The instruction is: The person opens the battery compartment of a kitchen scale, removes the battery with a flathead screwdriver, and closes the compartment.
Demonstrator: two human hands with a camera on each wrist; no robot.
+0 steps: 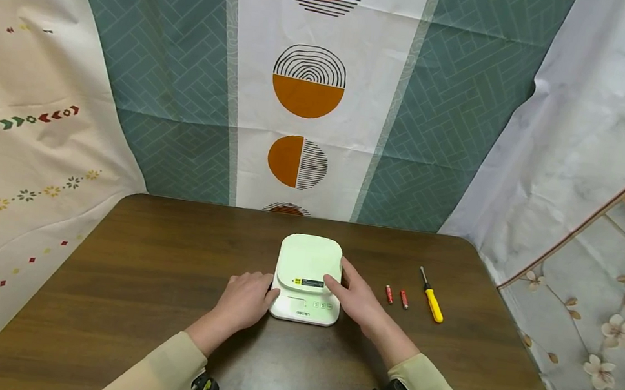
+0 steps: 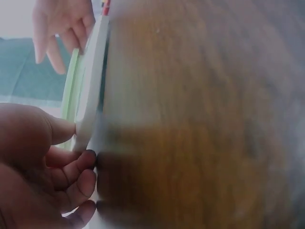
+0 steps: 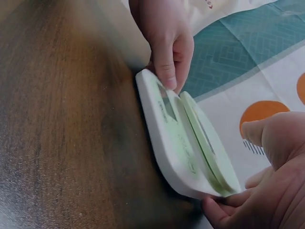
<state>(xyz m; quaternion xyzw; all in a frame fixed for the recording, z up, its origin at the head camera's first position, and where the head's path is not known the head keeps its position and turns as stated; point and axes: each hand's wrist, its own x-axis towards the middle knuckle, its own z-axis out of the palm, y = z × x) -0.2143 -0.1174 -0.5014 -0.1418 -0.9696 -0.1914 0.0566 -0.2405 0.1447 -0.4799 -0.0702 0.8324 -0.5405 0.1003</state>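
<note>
A white kitchen scale (image 1: 310, 260) with a pale green platform lies flat on the wooden table, its display and buttons toward me. The left hand (image 1: 249, 298) holds its left edge, with the thumb at the upper rim and the fingers curled against the side in the left wrist view. At the right edge is the right hand (image 1: 359, 295). Its lower fingers touch the scale's side in the right wrist view, while the thumb (image 3: 259, 131) stands apart above the platform. The scale's underside is hidden.
Two small red batteries (image 1: 389, 294) lie right of the scale. Farther right is a screwdriver (image 1: 432, 304) with a yellow handle. Patterned cloths hang behind the brown table (image 1: 164, 255) and along both sides.
</note>
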